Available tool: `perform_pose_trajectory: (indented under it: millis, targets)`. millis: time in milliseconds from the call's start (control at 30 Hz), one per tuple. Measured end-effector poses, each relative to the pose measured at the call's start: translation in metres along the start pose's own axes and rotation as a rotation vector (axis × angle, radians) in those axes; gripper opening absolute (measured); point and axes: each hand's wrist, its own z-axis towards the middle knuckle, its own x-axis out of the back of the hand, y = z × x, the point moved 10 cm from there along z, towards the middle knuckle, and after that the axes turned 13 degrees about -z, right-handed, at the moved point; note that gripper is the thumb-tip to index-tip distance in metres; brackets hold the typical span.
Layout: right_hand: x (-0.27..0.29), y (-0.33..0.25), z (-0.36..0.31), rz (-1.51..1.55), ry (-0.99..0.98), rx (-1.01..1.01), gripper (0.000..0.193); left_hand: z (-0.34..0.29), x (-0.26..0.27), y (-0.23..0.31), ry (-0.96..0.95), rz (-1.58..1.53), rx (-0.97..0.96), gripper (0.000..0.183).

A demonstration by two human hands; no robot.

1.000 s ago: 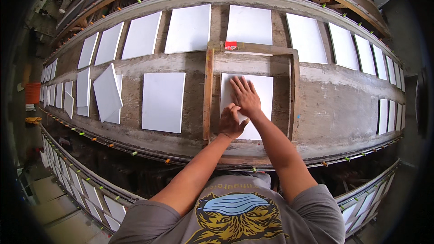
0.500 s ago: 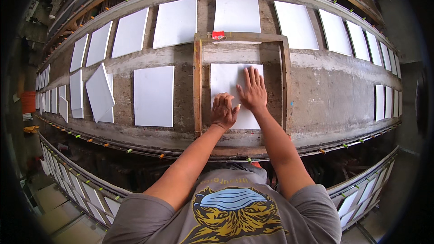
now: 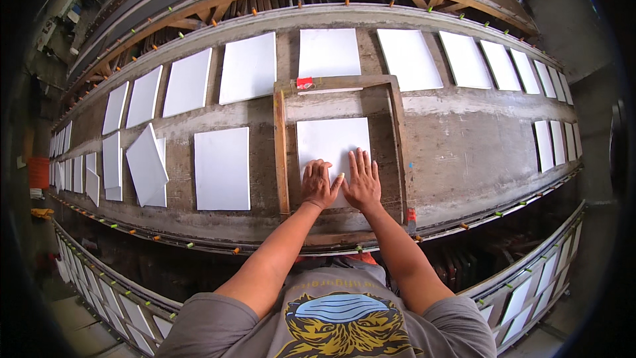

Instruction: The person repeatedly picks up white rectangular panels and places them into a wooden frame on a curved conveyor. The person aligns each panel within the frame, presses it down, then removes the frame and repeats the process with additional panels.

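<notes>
A plain white sheet (image 3: 331, 138) lies on the long table, surrounded by a wooden frame (image 3: 397, 149) with a red patch on its far side. My right hand (image 3: 362, 182) rests flat on the near right part of the sheet, fingers stretched out and pointing away from me. Beside it, my left hand (image 3: 319, 184) touches the near left part, its fingers loosely bent and the thumb held out. The two thumbs almost meet over the sheet. Neither hand grasps anything. The hands hide the sheet's near part.
Another white sheet (image 3: 222, 169) lies left of the frame, and two overlapping sheets (image 3: 147, 166) sit crooked farther left. A far row of white sheets (image 3: 407, 59) runs along the grey, stained table (image 3: 464, 149). Small orange and green pegs (image 3: 236, 250) line its edges. Similar tables stand ahead and behind.
My right hand has slid toward me over the sheet, coming down beside the left hand. The left hand stays on the sheet's near left part. The whole view has tilted slightly.
</notes>
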Motion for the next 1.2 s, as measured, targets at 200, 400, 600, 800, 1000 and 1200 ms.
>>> perform_pose_trajectory:
  millis: [200,400,600,800,1000,1200]
  targets:
    - [0.008,0.003,0.001,-0.059,-0.017,0.035,0.076,0.009,0.009,-0.005,-0.162,-0.072,0.141,0.038]
    - [0.087,0.06,-0.03,-0.171,0.239,-0.202,0.08,-0.026,0.109,-0.007,0.158,0.02,0.057,0.048]
    - [0.067,0.138,-0.061,0.051,0.032,-0.512,0.079,-0.091,0.106,-0.08,0.222,-0.185,0.555,0.064]
    - [0.054,0.153,-0.058,0.099,-0.024,-0.494,0.069,-0.107,0.094,-0.097,0.142,-0.157,0.705,0.067]
    - [0.045,0.162,-0.042,0.122,-0.178,-0.432,0.062,-0.098,0.097,-0.092,0.042,-0.027,0.793,0.067]
    - [0.038,0.164,-0.035,0.163,-0.173,-0.337,0.055,-0.106,0.095,-0.102,0.136,0.009,0.759,0.072]
